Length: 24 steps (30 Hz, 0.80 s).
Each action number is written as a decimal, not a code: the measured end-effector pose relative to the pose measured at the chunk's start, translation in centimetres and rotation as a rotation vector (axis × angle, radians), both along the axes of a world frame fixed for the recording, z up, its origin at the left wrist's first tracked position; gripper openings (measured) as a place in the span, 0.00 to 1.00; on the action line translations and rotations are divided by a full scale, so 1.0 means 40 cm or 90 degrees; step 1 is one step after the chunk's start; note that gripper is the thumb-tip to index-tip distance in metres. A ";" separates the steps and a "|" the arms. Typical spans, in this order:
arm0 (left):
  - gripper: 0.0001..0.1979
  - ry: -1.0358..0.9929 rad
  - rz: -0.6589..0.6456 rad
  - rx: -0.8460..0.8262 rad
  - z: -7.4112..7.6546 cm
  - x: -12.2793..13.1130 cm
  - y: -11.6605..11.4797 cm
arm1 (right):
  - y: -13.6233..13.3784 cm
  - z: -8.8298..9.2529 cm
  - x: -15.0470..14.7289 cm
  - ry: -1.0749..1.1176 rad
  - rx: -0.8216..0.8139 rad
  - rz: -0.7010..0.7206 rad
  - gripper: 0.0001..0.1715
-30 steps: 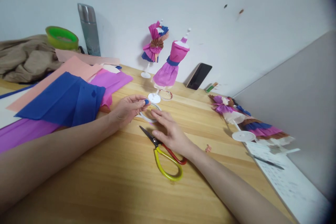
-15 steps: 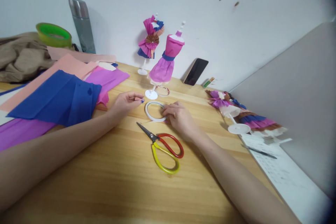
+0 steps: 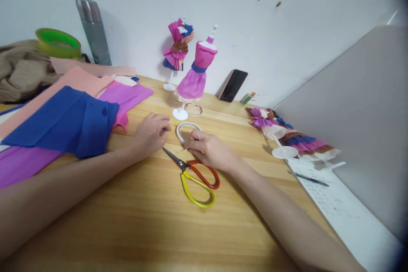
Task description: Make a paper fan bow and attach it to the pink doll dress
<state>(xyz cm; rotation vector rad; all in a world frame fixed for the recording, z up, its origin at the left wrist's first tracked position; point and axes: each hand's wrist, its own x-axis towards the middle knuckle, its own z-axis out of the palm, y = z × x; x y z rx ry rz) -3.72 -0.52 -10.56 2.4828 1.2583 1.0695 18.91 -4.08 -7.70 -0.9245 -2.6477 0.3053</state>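
Note:
My left hand [image 3: 153, 134] is closed, fingers curled. A tiny bit of blue paper [image 3: 164, 129] shows at its fingertips. My right hand [image 3: 208, 146] is pinched shut in front of a white tape ring [image 3: 183, 126] and hides its near right part. A thin pale sliver shows by the right fingertips, too small to name. Just below both hands lie scissors [image 3: 182, 165], one handle red and one yellow, tips toward my left hand. Beyond the ring stands a small dress form [image 3: 195, 74] in a pink and purple paper dress with a blue waistband.
Blue, purple and peach paper sheets [image 3: 63, 121] are heaped at left, near a green tape roll [image 3: 59, 49] and a bottle [image 3: 94, 34]. A second dress form [image 3: 178, 46] and a phone [image 3: 234, 86] are by the wall. At right lie dressed forms [image 3: 299, 144] and a pen [image 3: 310, 179].
My right hand has shifted left, across the front of the tape ring. My left hand has turned and curled more, nearer the scissor tips. The whole view has shifted slightly.

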 end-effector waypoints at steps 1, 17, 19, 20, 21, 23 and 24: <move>0.13 0.001 -0.005 0.016 0.004 0.001 -0.005 | 0.003 -0.005 0.000 -0.006 0.004 -0.006 0.14; 0.09 0.075 -0.215 0.018 0.017 0.017 -0.034 | -0.005 -0.023 -0.022 0.286 -0.039 0.059 0.09; 0.09 0.078 -0.212 0.044 0.011 0.016 -0.034 | -0.008 -0.018 -0.025 0.300 -0.044 0.056 0.08; 0.10 0.081 -0.215 0.059 0.009 0.016 -0.034 | -0.010 -0.014 -0.025 0.304 -0.052 0.053 0.08; 0.10 0.083 -0.217 0.072 0.008 0.016 -0.035 | -0.011 -0.010 -0.024 0.309 -0.063 0.048 0.08; 0.11 0.089 -0.208 0.080 0.009 0.016 -0.035 | -0.010 -0.003 -0.020 0.331 -0.102 0.016 0.08; 0.11 0.092 -0.199 0.077 0.010 0.016 -0.035 | -0.008 -0.001 -0.016 0.354 -0.130 -0.013 0.07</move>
